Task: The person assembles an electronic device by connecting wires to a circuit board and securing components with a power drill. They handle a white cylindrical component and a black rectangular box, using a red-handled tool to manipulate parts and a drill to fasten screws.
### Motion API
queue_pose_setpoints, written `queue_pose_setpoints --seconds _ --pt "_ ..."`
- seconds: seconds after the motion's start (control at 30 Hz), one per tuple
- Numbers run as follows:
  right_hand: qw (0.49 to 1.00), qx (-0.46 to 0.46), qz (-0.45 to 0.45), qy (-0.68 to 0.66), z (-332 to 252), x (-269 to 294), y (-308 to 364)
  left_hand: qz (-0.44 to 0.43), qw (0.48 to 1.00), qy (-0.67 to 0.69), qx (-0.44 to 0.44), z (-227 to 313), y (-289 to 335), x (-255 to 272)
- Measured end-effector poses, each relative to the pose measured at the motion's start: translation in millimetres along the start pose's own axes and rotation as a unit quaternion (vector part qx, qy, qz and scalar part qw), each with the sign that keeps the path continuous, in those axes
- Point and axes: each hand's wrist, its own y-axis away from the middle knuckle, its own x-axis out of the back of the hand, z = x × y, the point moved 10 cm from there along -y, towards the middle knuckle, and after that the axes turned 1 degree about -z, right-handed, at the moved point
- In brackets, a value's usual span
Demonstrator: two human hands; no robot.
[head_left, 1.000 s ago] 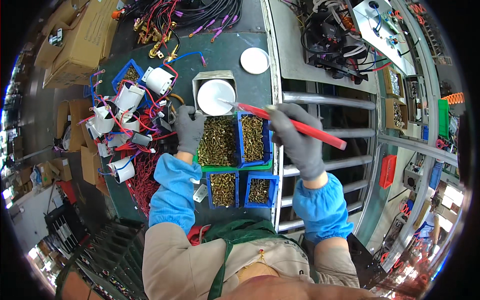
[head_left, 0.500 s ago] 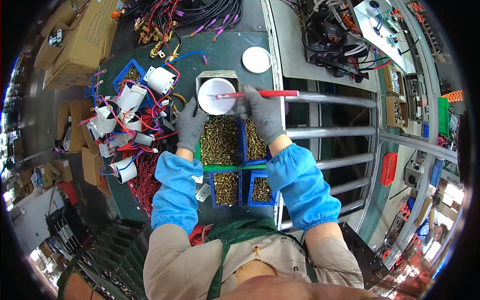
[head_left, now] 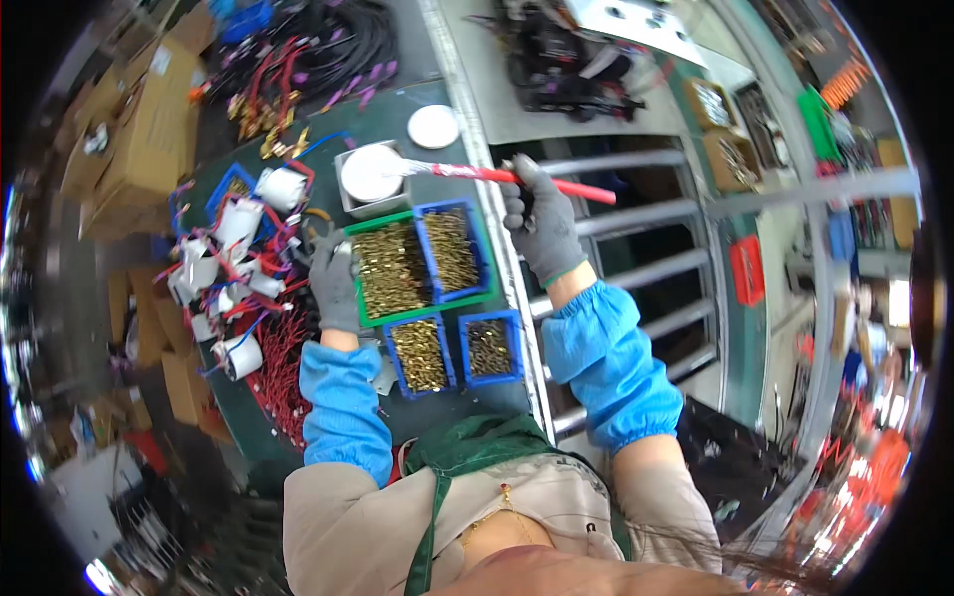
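My right hand [head_left: 542, 223], in a grey glove, is closed round a long red-handled brush [head_left: 477, 174]. The brush's whitish tip points left, at the rim of a round white tub [head_left: 370, 173] set in a square metal holder [head_left: 376, 208]. My left hand [head_left: 336, 278], gloved too, holds nothing; its fingers are apart beside the left edge of a green tray [head_left: 370, 322]. Brass-coloured screws [head_left: 390, 268] fill that tray, and a blue bin [head_left: 485, 260] of similar screws sits within it. A white round lid [head_left: 433, 127] lies beyond the tub.
Two more blue bins [head_left: 519, 348] of small metal parts stand nearer me. On the left are white cylindrical parts [head_left: 238, 226] with red and blue wires, and a heap of red wires [head_left: 288, 382]. Dark cables [head_left: 343, 50] lie farther off. Metal rollers [head_left: 636, 219] run right of the bench edge.
The view has shifted, so the bench appears farther left and tilted. My right hand has drawn the brush to the right, off the tub's middle. My left hand has come away from the tub.
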Motion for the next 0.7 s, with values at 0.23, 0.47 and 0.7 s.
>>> queue_pose_setpoints --seconds 0.23,0.47,0.7 --pt "0.904 0.302 -0.048 0.298 -212 -34 190 -0.111 0.993 -0.025 -0.031 2 79 -89" --pt "0.830 0.470 0.154 0.258 -325 97 504 -0.264 0.963 -0.041 0.032 -49 150 -186" --pt "0.685 0.595 0.373 0.194 -234 274 789 -0.443 0.884 -0.153 0.008 -69 289 -305"
